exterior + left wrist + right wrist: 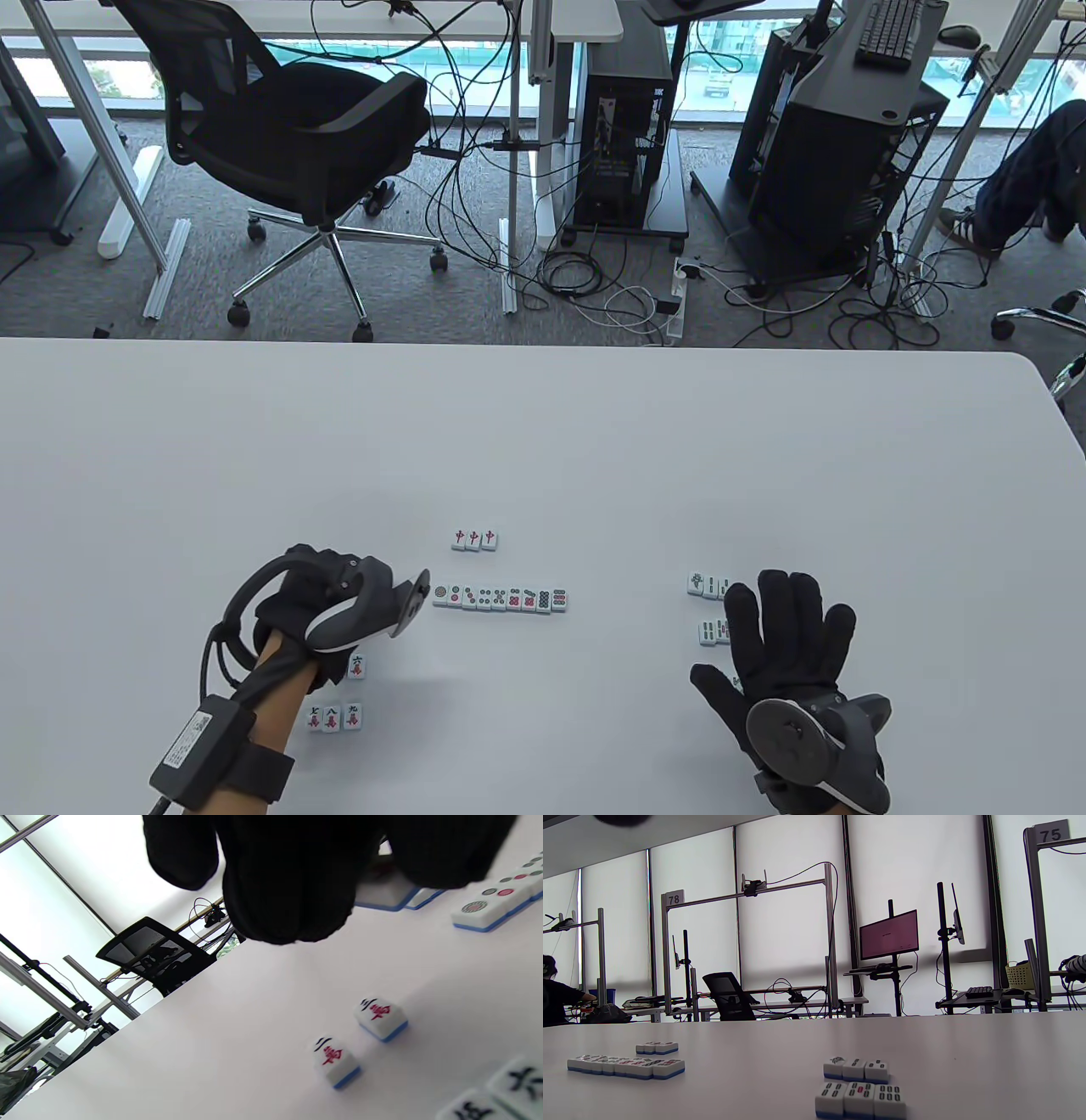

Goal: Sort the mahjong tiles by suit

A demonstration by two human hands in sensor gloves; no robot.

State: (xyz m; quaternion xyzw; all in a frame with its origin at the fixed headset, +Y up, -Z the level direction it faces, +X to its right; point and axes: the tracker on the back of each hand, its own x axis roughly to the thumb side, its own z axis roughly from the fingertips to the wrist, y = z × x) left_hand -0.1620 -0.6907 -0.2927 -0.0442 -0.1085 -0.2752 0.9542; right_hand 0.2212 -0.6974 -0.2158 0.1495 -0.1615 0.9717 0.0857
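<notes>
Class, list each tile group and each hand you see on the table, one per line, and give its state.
Red-dragon row: three tiles, face up, touching.
Dots row: face up, one straight line.
Bamboo tiles: two rows of three, face up.
Character tiles: face up, three in a row, others loose.
Left hand: above the character tiles, holds nothing visible.
Right hand: fingers spread, flat.

White signs on metal frames read 78 (673, 898) and 75 (1051, 833); three tiles (474, 539) show red 中
</notes>
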